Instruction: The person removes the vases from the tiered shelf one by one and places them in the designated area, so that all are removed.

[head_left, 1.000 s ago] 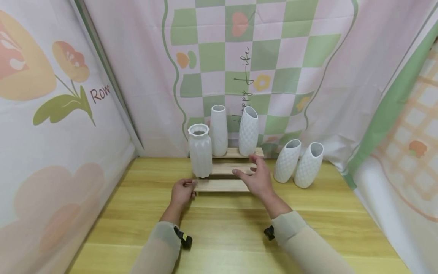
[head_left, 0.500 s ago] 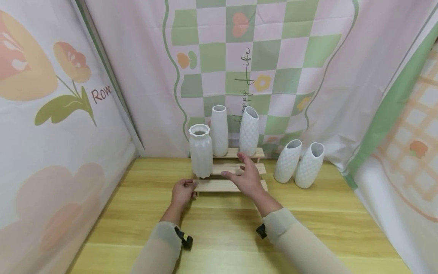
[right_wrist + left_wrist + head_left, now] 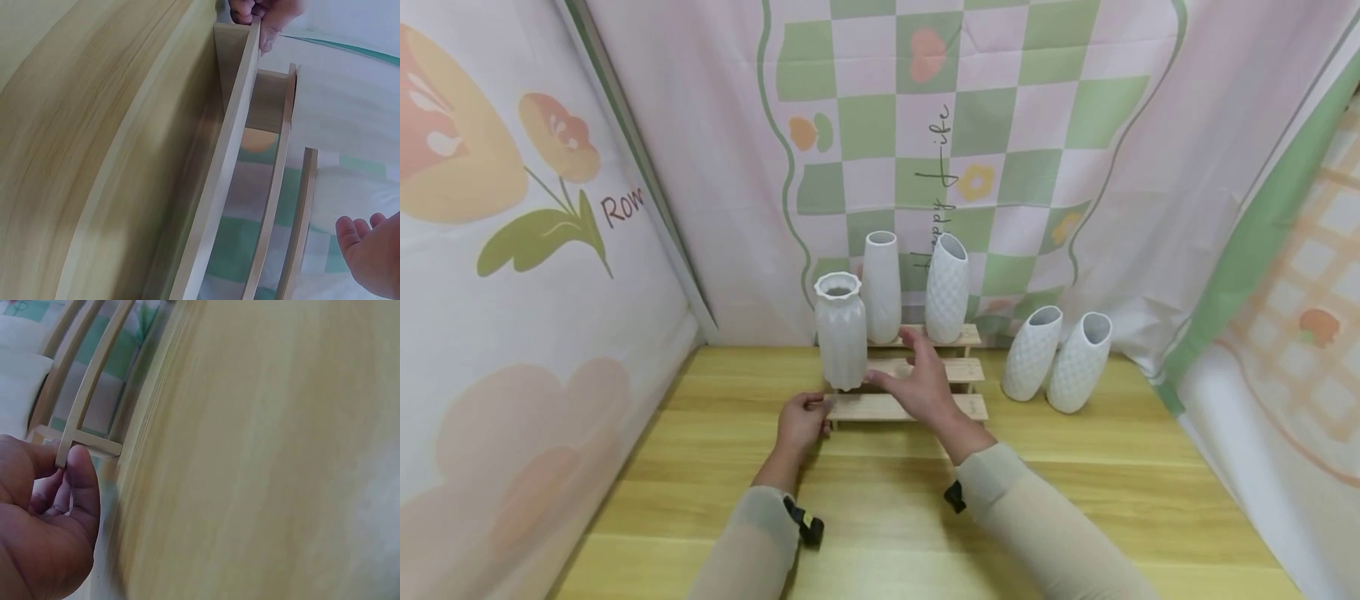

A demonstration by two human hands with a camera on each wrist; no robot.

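Note:
A three-step wooden shelf stands on the table. My left hand pinches the left end of its lowest step between thumb and fingers, as the left wrist view shows on the wooden slat. On the left of the middle step stands a white ribbed vase with a scalloped rim. Over the steps my right hand is held with thumb and fingers spread, its thumb tip right at that vase's lower right side. A smooth tall white vase and a slant-mouthed diamond-textured vase share the top step.
Two more slant-mouthed white vases, a left one and a right one, stand close together on the wood-grain table, right of the shelf. A checkered cloth hangs behind, and a floral-printed cloth covers the left side.
My right hand has moved left across the shelf, from near its right end to the ribbed vase. My left hand stays at the shelf's left end. The vases have not moved.

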